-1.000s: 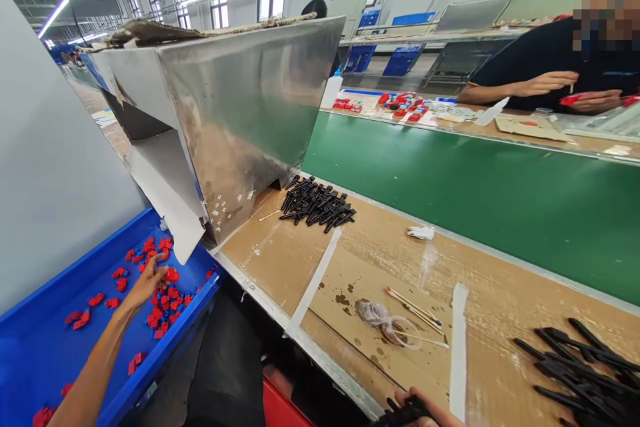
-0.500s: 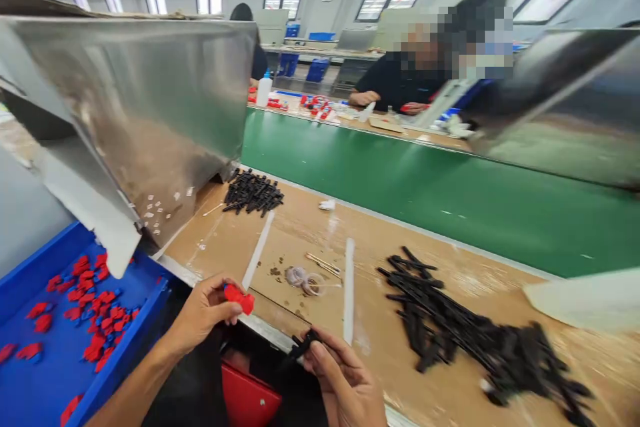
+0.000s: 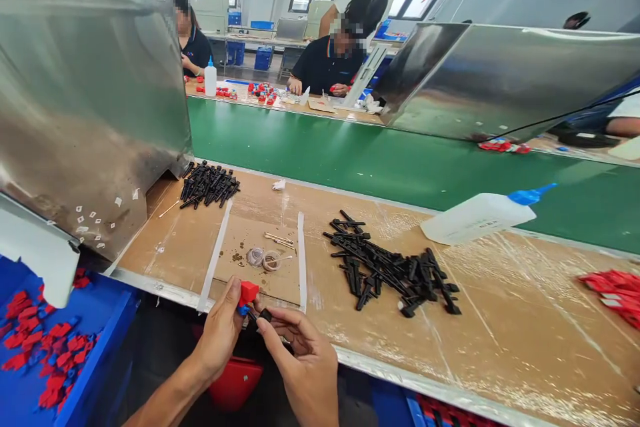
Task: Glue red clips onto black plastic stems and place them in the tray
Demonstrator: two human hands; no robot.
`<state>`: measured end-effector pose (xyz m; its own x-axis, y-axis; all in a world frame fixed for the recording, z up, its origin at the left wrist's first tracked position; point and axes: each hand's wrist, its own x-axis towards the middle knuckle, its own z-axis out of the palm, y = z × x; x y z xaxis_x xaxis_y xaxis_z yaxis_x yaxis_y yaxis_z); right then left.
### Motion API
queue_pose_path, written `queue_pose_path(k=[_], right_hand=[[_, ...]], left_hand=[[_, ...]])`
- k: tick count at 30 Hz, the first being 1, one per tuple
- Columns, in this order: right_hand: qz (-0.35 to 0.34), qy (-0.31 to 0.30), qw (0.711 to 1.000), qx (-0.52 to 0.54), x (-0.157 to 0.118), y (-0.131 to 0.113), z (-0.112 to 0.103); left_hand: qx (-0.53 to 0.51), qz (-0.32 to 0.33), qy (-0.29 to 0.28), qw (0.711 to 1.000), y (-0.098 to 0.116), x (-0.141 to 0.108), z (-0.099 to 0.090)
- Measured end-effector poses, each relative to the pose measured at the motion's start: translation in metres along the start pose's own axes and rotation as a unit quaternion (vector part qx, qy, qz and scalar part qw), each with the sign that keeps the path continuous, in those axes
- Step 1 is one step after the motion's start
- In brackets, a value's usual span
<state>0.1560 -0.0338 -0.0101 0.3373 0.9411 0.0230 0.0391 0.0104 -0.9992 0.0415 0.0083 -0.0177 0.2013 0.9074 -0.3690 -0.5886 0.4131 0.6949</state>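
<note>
My left hand point(image 3: 223, 333) pinches a small red plastic part point(image 3: 247, 293) at the near edge of the cardboard-covered bench point(image 3: 500, 320). My right hand point(image 3: 305, 367) holds a thin black plastic piece point(image 3: 263, 315) just below and right of the red part; the two pieces touch or nearly touch between my fingertips. A loose pile of black pieces point(image 3: 390, 267) lies on the bench to the right of my hands. A smaller pile of black pieces point(image 3: 207, 185) sits farther back on the left.
A blue tray point(image 3: 107, 340) with several red parts stands at lower left under a metal chute point(image 3: 85, 113). A white squeeze bottle point(image 3: 480, 215) with a blue tip lies beside the green conveyor belt point(image 3: 400, 160). More red parts point(image 3: 613, 287) lie at far right. Other people work across the belt.
My left hand left the blue tray with a red part and came to the bench edge. My right hand rose with a black piece and met it. The view swung right.
</note>
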Motion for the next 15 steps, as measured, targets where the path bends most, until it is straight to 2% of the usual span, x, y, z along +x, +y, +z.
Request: queue_pose_path(k=[5,12,15], right_hand=[[-0.084,0.004,0.996,-0.036,-0.0037,0.0076,0.0000],[-0.106,0.001,0.994,-0.031,-0.0029,0.0050,-0.0019],[-0.095,0.002,0.995,-0.025,-0.0022,0.0077,0.0013]], left_hand=[[0.061,0.019,-0.030,0.997,-0.0014,-0.0001,-0.0048],[0.110,0.028,-0.067,0.991,-0.0023,-0.0029,-0.0025],[0.171,0.028,-0.046,0.984,0.0012,-0.0052,-0.0021]])
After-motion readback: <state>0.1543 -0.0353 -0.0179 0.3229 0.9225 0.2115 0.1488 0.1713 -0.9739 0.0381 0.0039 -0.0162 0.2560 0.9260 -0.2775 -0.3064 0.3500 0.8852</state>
